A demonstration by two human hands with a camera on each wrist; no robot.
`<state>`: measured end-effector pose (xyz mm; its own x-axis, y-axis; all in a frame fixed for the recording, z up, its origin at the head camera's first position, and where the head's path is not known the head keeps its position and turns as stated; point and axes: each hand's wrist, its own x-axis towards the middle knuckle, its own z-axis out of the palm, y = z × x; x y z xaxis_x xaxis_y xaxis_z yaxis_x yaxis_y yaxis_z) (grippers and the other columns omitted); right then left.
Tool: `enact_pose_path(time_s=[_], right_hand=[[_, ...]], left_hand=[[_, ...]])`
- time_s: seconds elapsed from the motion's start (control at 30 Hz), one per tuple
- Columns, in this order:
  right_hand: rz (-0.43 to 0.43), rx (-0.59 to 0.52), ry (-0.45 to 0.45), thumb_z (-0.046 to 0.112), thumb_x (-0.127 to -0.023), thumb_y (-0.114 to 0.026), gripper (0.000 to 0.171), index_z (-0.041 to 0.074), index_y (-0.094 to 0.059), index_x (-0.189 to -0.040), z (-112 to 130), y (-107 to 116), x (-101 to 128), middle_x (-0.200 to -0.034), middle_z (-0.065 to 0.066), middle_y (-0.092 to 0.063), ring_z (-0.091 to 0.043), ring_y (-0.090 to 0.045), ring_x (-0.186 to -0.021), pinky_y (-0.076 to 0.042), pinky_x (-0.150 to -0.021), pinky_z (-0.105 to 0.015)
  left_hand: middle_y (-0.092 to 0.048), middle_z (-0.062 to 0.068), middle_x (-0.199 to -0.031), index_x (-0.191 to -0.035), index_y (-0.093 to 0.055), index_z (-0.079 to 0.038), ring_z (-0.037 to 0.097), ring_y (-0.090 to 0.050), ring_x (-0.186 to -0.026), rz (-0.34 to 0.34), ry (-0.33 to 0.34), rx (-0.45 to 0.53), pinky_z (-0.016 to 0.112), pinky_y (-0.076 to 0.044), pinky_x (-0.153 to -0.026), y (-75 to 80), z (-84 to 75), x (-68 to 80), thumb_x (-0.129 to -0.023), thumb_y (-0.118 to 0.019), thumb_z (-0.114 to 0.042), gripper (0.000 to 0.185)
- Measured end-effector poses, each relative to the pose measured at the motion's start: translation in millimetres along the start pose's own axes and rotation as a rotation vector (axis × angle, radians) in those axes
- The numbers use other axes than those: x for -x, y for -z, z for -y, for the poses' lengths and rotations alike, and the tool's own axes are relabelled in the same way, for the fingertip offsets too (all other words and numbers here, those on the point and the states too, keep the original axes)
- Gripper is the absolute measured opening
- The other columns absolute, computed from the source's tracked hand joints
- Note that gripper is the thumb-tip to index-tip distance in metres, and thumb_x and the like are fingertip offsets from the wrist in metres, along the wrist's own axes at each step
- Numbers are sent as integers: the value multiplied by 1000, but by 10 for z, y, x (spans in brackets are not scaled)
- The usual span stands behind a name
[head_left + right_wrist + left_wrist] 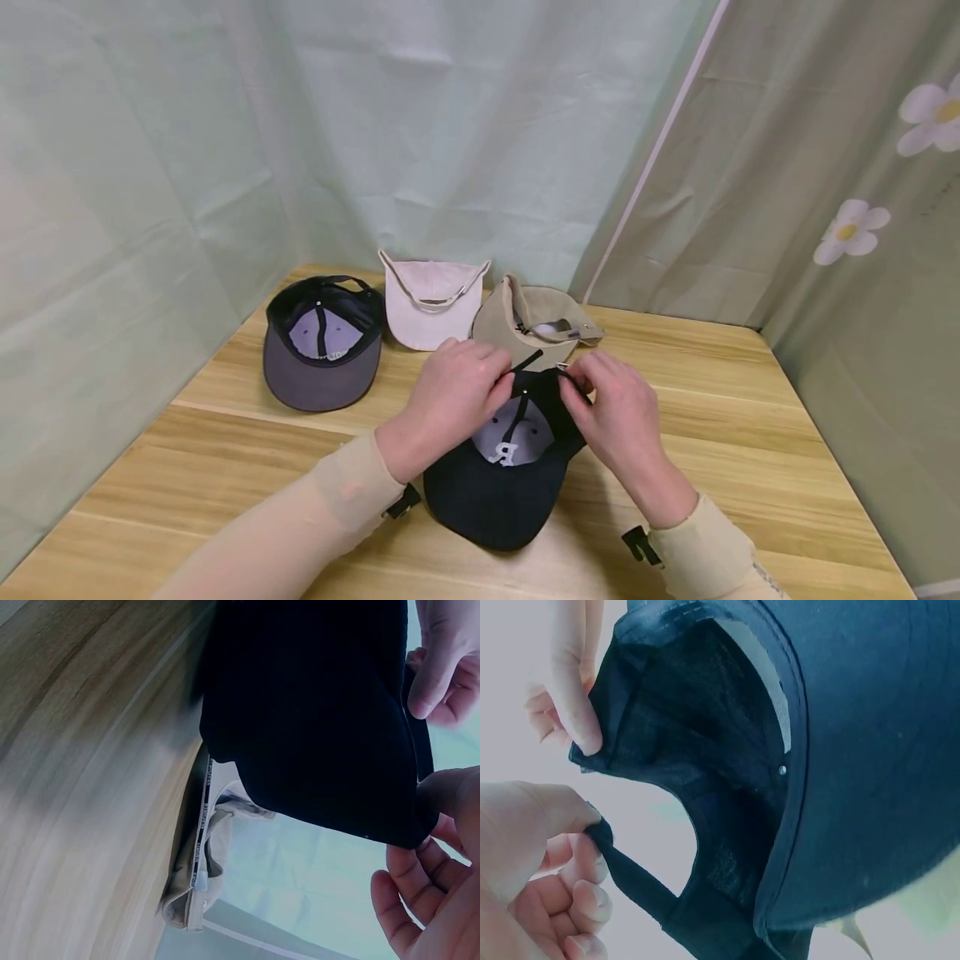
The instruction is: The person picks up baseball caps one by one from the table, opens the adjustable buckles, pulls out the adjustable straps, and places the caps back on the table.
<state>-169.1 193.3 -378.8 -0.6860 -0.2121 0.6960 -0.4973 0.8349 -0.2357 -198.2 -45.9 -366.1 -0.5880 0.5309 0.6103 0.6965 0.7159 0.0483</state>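
A black baseball cap (pixel 498 508) is tilted with its inside toward me, brim down and forward, and a pale lining with a white letter shows inside. My left hand (pixel 465 379) pinches the end of the cap's thin back strap (pixel 641 889) between thumb and fingers. On the other side of the back opening, my right hand (pixel 618 408) pinches the corner of the cap's rear edge (pixel 409 832). Strap end and corner are apart, with a gap between them in the left wrist view. A small metal piece (pixel 562 365) shows beside the right fingers.
Behind stand three more caps: a dark grey one (pixel 322 387) at left, a white one (pixel 435 325) in the middle and a beige one (pixel 498 329) at right, partly behind the hands. All sit on the wooden table (pixel 247 467). Pale curtains (pixel 465 125) hang around the table.
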Motion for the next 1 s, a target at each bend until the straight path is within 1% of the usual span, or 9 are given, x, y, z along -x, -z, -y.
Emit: enact_pose_path(time_s=[0.07, 0.23, 0.37, 0.53, 0.6, 0.73, 0.87, 1.0], right_hand=[[7, 1, -2, 7, -92, -88, 21, 15, -68, -90, -3, 8, -2, -80, 2, -60, -19, -55, -70, -45, -62, -38], [20, 0, -2, 6, -92, -89, 21, 15, -70, -92, -11, 34, -6, -82, 3, -61, -19, -56, -71, -46, -62, -38], [13, -2, 11, 5, -91, -90, 22, 15, -71, -93, -24, 50, -8, -83, 3, -64, -21, -60, -73, -49, -63, -39], [-9, -7, 34, 3, -90, -90, 22, 15, -72, -93, -51, 61, -11, -85, 2, -67, -21, -64, -74, -51, -63, -39], [-17, -8, 39, 2, -90, -91, 22, 15, -73, -93, -62, 65, -14, -85, 2, -67, -20, -65, -74, -51, -62, -39], [-22, -10, 26, 2, -88, -93, 23, 15, -75, -94, -76, 84, -19, -84, 3, -66, -20, -64, -73, -50, -61, -38], [-15, -17, 9, 2, -88, -93, 22, 15, -77, -95, -82, 107, -26, -84, 4, -66, -19, -63, -73, -49, -62, -38], [-16, -15, 3, 3, -87, -93, 21, 15, -78, -96, -94, 120, -26, -85, 4, -66, -17, -62, -73, -49, -62, -38]], left_hand=[[-66, -3, -74, -85, -70, -15, 21, -66, -71, -12, 11, 4, 36, -43, -62, 19, 23, -8, -99, -80, -17, 18], [-65, -2, -72, -88, -69, -14, 23, -65, -66, -66, 37, -3, 38, -44, -60, 71, 104, -29, -99, -79, -14, 14], [-63, 1, -69, -89, -68, -12, 25, -65, -64, -78, 64, -10, 41, -45, -59, 119, 185, -39, -99, -78, -14, 13], [-59, 0, -67, -88, -65, -13, 28, -62, -62, -67, 127, -4, 45, -46, -57, 187, 301, -36, -100, -75, -15, 16], [-57, -1, -66, -88, -64, -14, 27, -59, -60, -57, 159, 12, 44, -45, -55, 211, 353, -30, -101, -74, -16, 17], [-51, -5, -64, -88, -62, -15, 20, -52, -58, -29, 229, 76, 39, -40, -52, 268, 440, -18, -102, -73, -17, 18], [-47, -6, -64, -87, -59, -16, 18, -48, -57, -8, 288, 122, 38, -37, -53, 315, 508, -5, -103, -73, -18, 21], [-49, -5, -65, -87, -58, -17, 20, -48, -58, 12, 340, 154, 39, -38, -56, 328, 579, 10, -104, -71, -20, 22]])
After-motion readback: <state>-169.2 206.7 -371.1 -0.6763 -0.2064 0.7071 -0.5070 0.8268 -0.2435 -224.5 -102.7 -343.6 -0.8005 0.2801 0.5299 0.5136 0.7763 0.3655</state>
